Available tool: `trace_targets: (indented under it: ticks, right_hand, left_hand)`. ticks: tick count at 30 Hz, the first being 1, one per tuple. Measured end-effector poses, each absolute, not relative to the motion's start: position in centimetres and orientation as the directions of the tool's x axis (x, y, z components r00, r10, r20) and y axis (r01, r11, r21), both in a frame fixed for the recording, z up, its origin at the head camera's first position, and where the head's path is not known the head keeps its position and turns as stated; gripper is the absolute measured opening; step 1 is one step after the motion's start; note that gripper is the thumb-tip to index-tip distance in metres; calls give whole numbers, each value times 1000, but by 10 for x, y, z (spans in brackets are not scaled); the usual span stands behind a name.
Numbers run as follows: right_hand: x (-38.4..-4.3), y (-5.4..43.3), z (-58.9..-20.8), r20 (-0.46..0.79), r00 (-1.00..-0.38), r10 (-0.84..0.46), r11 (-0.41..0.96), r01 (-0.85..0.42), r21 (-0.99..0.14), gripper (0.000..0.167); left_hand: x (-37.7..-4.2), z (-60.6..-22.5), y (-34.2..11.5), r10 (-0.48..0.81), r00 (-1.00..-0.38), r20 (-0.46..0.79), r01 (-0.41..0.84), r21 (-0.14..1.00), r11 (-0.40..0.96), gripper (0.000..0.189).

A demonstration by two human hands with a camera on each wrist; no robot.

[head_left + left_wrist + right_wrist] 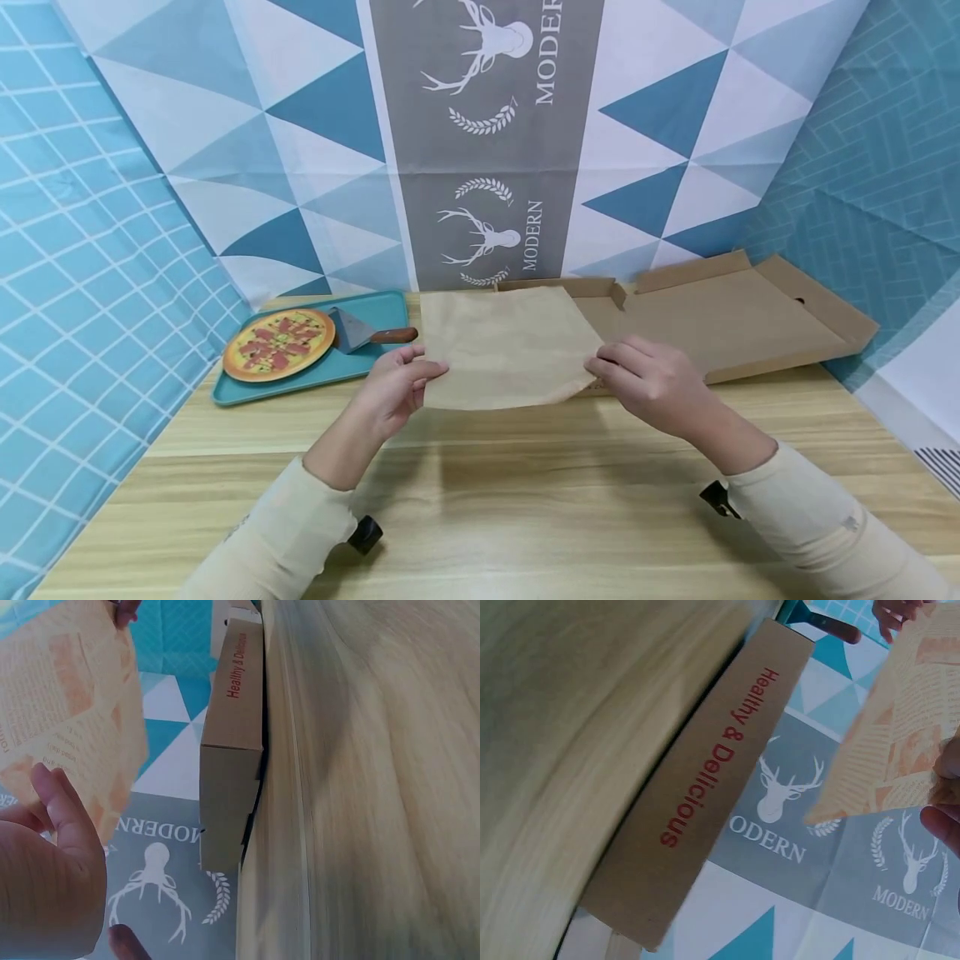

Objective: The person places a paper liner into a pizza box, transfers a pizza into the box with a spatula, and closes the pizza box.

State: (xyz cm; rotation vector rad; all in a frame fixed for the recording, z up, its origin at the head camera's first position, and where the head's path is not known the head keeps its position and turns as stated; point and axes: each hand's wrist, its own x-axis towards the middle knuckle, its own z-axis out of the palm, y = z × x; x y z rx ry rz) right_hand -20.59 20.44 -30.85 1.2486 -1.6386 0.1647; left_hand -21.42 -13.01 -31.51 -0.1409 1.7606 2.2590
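A sheet of tan paper (510, 346) is stretched between both hands, above the table in front of an open cardboard pizza box (735, 321). My left hand (393, 387) pinches its left edge between thumb and fingers. At the right edge, my right hand (656, 383) pinches the paper too. Newspaper-style print covers the underside of the paper (67, 705) in the left wrist view. The box's front wall (712, 772) reads "Healthy & Delicious" in the right wrist view. Much of the box's base is hidden behind the paper in the head view.
On the left, a teal tray (292, 392) carries a pizza (279, 344) and a pizza server (367, 333) with a wooden handle. The box lid lies folded back to the right on the wooden table (510, 517). Patterned cloth walls (495, 167) rise behind and at the sides.
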Motion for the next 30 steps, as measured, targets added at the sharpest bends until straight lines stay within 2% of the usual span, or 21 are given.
trace_targets:
  ticks: [6, 8, 10, 11, 12, 14, 15, 16, 18, 20, 24, 30]
  right_hand:
    - [-213, 214, -316, 780, -95, -619, 483, -829, 282, 28]
    - [-216, 217, -318, 786, -154, -599, 499, -840, 216, 19]
    - [-218, 221, -319, 784, -249, -569, 531, -839, 119, 6]
    - [-218, 221, -319, 775, -326, -542, 549, -835, 33, 4]
    - [-218, 222, -318, 747, -429, -508, 563, -822, -89, 7]
    - [-219, 223, -315, 627, -653, -424, 542, -738, -403, 15]
    - [-219, 223, -313, 536, -755, -377, 502, -653, -567, 17]
    - [-219, 223, -311, 437, -836, -332, 437, -547, -714, 20]
    - [-221, 222, -305, 251, -928, -277, 278, -327, -903, 29]
    - [-223, 221, -301, 135, -952, -275, 132, -177, -975, 38]
    - [-230, 214, -298, 28, -955, -295, -31, -20, -999, 42]
    - [-239, 205, -300, -63, -955, -291, -133, 105, -986, 24]
  left_hand:
    - [-215, -313, -136, 131, -972, -193, -221, 944, -247, 32]
    - [-215, -312, -139, 130, -975, -181, -209, 944, -254, 26]
    - [-215, -312, -142, 128, -976, -177, -205, 944, -258, 21]
    - [-215, -311, -143, 127, -976, -177, -205, 944, -258, 19]
    - [-216, -311, -144, 126, -976, -177, -205, 944, -259, 18]
    - [-216, -310, -146, 131, -976, -176, -205, 943, -263, 16]
    - [-216, -310, -147, 136, -975, -173, -204, 942, -267, 16]
    - [-216, -310, -147, 142, -975, -169, -203, 941, -271, 16]
    - [-217, -309, -147, 152, -975, -162, -199, 941, -273, 16]
    - [-216, -309, -147, 164, -974, -156, -197, 942, -273, 17]
    - [-216, -310, -142, 194, -970, -149, -199, 941, -272, 18]
    - [-215, -312, -136, 217, -963, -157, -208, 949, -235, 18]
